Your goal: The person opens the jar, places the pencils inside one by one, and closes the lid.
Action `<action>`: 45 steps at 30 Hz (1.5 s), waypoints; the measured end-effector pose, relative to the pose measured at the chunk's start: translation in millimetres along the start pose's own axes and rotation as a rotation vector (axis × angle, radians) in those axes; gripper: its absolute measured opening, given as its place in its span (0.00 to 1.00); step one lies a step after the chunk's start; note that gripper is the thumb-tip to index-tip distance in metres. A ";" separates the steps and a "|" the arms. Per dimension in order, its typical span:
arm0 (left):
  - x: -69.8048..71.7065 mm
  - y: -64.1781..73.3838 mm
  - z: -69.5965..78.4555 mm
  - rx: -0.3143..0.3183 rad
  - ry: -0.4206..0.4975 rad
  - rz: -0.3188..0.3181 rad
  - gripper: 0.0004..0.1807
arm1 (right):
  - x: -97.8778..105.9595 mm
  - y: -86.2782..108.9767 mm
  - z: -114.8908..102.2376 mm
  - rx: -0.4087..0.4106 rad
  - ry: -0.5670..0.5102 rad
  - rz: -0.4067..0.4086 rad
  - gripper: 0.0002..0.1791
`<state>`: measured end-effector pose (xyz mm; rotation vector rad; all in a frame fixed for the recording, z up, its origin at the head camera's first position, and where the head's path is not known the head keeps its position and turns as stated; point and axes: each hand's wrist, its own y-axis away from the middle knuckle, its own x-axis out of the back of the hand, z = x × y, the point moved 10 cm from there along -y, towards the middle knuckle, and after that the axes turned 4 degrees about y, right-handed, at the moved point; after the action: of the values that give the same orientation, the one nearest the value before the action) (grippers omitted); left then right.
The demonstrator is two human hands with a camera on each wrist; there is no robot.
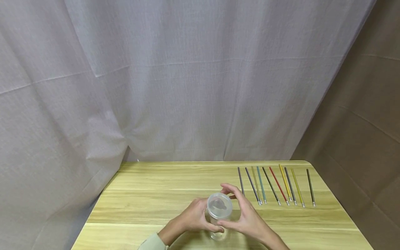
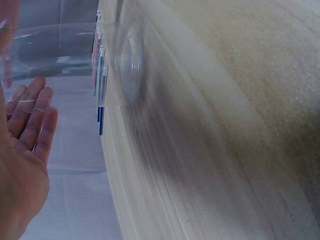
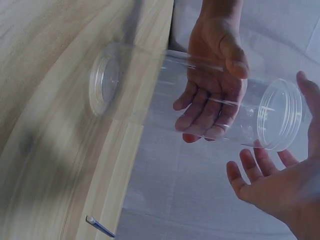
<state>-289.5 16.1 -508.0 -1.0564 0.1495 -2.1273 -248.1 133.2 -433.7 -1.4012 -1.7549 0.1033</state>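
Jar (image 1: 219, 215); wood-grain table (image 1: 140, 194); curtain (image 1: 187, 86) behind

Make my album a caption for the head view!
Left hand and right hand curve around a transparent cylindrical jar near ten slim multicoloured pencils on a yellowish wood-grain table.

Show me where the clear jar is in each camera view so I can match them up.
Head: the clear jar is near the bottom edge, slightly right of centre.
Left wrist: the clear jar is at upper left, appearing sideways, base pointing right.
Right wrist: the clear jar crosses the upper middle, base at left.
Shared landmark: the wooden table, at the bottom, right and left respectively.
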 end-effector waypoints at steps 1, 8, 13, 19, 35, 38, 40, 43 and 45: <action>-0.2 0.0 0.2 0.000 -0.001 -0.001 0.43 | 0.5 0.0 0.2 -0.004 0.005 0.006 0.55; 0.1 -0.4 0.5 0.010 0.000 -0.005 0.43 | 1.1 -0.4 -2.8 0.017 0.005 -0.010 0.50; 0.5 -0.4 1.8 0.004 -0.019 -0.005 0.42 | 2.7 -2.3 -7.2 0.048 -0.009 -0.024 0.49; 0.3 0.1 2.1 0.009 -0.038 -0.006 0.44 | 10.9 -3.4 -12.4 0.062 -0.002 -0.006 0.48; -1.2 -1.2 2.6 0.027 -0.028 -0.020 0.38 | 77.6 35.6 26.8 -0.092 0.091 0.126 0.50; -1.1 -1.0 2.8 0.031 -0.021 -0.023 0.38 | 86.9 53.9 42.2 -0.144 0.151 0.155 0.50; -1.0 -0.8 3.0 0.030 -0.019 -0.024 0.38 | 90.1 68.3 53.6 -0.192 0.200 0.160 0.50; -0.4 -0.7 3.0 0.033 -0.020 -0.024 0.38 | 91.9 90.2 68.7 -0.240 0.276 0.163 0.49; 0.0 -0.8 3.0 0.034 -0.022 -0.022 0.38 | 92.2 102.7 77.1 -0.253 0.310 0.166 0.49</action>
<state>-287.8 17.2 -505.8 -1.0655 0.0914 -2.1300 -220.5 279.9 -485.7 -1.6458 -1.4300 -0.2434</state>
